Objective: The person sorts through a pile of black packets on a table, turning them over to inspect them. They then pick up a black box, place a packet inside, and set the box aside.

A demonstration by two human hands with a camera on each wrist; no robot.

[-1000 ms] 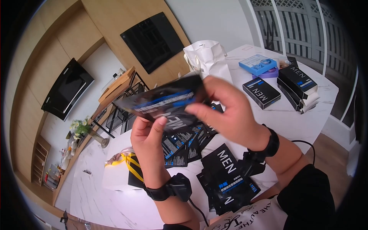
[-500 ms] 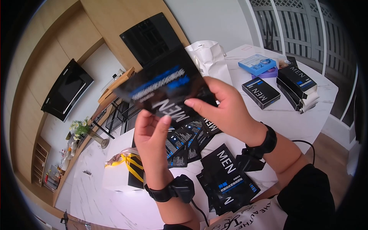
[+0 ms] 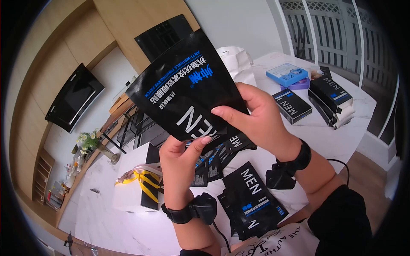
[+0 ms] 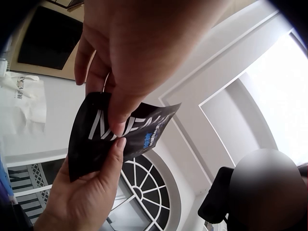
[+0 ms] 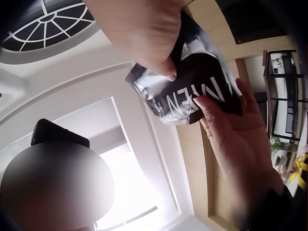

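Both hands hold up a black eye patch pouch [image 3: 183, 89] in front of the person, its MEN lettering and blue print facing the head camera. My left hand [image 3: 179, 170] pinches the lower edge, with the thumb on the front near the lettering. Along the right side, my right hand [image 3: 267, 121] grips the pouch, thumb flat on its face. In the left wrist view the pouch [image 4: 94, 144] bends slightly between the two thumbs. Below the hands lie a pile of similar pouches [image 3: 252, 187] and, farther off, more spread-out pouches [image 3: 213, 166], partly hidden by the hands.
On the marble-patterned table [image 3: 98, 222] stand a white box [image 3: 132, 198] with a yellow ribbon [image 3: 147, 183], a black MEN box [image 3: 290, 106], an opened black box [image 3: 333, 94], a blue box [image 3: 286, 74] and a white paper bag [image 3: 239, 64]. A flower vase [image 3: 109, 153] stands at left.
The pouch was blurred and tilted flatter; it has risen and turned its printed face towards the head camera. Both hands have shifted slightly right, still holding it.
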